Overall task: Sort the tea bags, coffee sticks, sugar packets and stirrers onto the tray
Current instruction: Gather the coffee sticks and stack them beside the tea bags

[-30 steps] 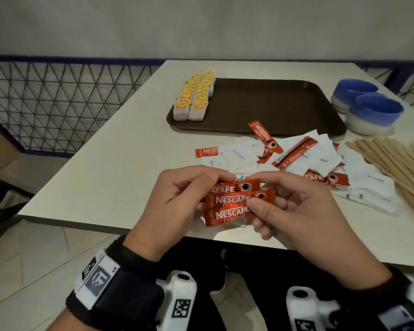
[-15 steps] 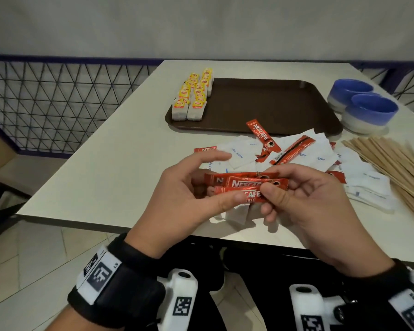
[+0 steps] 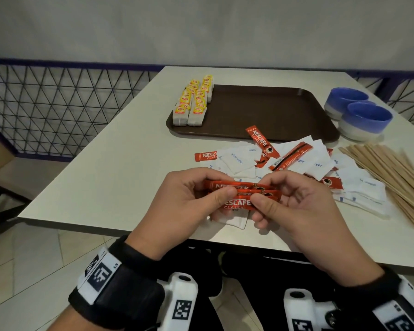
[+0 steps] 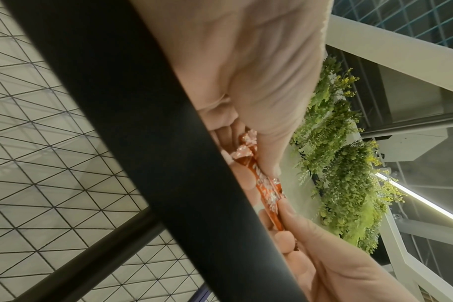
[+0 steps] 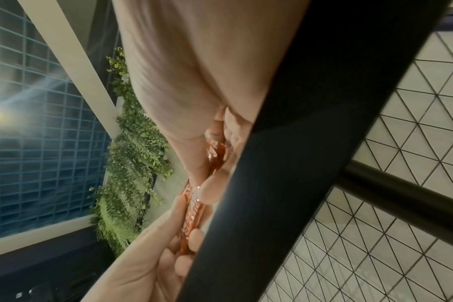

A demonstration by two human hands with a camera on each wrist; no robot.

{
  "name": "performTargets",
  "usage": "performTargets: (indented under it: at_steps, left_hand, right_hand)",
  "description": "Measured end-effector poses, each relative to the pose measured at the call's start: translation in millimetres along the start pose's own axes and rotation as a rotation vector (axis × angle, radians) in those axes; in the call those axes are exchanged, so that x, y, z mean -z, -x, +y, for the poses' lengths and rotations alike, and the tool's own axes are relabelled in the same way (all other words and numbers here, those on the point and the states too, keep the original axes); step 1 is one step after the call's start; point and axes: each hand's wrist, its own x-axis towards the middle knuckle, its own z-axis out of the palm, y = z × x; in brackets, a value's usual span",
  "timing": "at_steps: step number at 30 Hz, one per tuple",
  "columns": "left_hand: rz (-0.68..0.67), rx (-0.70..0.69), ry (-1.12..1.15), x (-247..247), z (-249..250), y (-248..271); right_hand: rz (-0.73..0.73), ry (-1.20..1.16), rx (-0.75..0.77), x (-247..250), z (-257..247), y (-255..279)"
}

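Observation:
Both hands hold a small stack of red Nescafe coffee sticks [image 3: 239, 199] just above the table's near edge. My left hand [image 3: 201, 197] pinches the stack's left end, and my right hand [image 3: 282, 201] pinches its right end. The same sticks [image 4: 268, 194] show between the fingers in the left wrist view, and in the right wrist view the sticks [image 5: 194, 210] show too. More coffee sticks [image 3: 289, 156] lie mixed with white sugar packets [image 3: 237, 161] beyond the hands. Wooden stirrers [image 3: 392, 173] lie to the right. Yellow-tagged tea bags [image 3: 194, 101] stand in two rows on the brown tray [image 3: 273, 111].
Two blue-and-white bowls [image 3: 363, 118] stand to the right of the tray. A sugar packet [image 3: 234, 219] lies under the hands by the table's near edge [image 3: 105, 225]. A wire mesh railing [image 3: 58, 108] runs along the left.
The sticks have been drawn together from a fanned spread into a tighter stack. My left hand opened briefly and now pinches the stack again; both hands rose slightly farther over the table.

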Motion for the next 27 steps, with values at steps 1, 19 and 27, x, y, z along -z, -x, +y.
performTargets:
  at_steps: [1, 19, 27]
  left_hand:
    - [0.001, 0.009, 0.008, -0.3, -0.1, 0.0]
    - [-0.011, 0.054, -0.045, 2.2, -2.3, 1.1]
    - [-0.002, 0.005, -0.117, 5.4, -4.2, 1.5]
  right_hand:
    - [0.008, 0.01, -0.001, -0.4, -0.5, 0.2]
    - [0.039, 0.233, -0.009, -6.2, -11.1, 3.3]
    - [-0.246, 1.113, 0.129, -2.8, -52.6, -13.0]
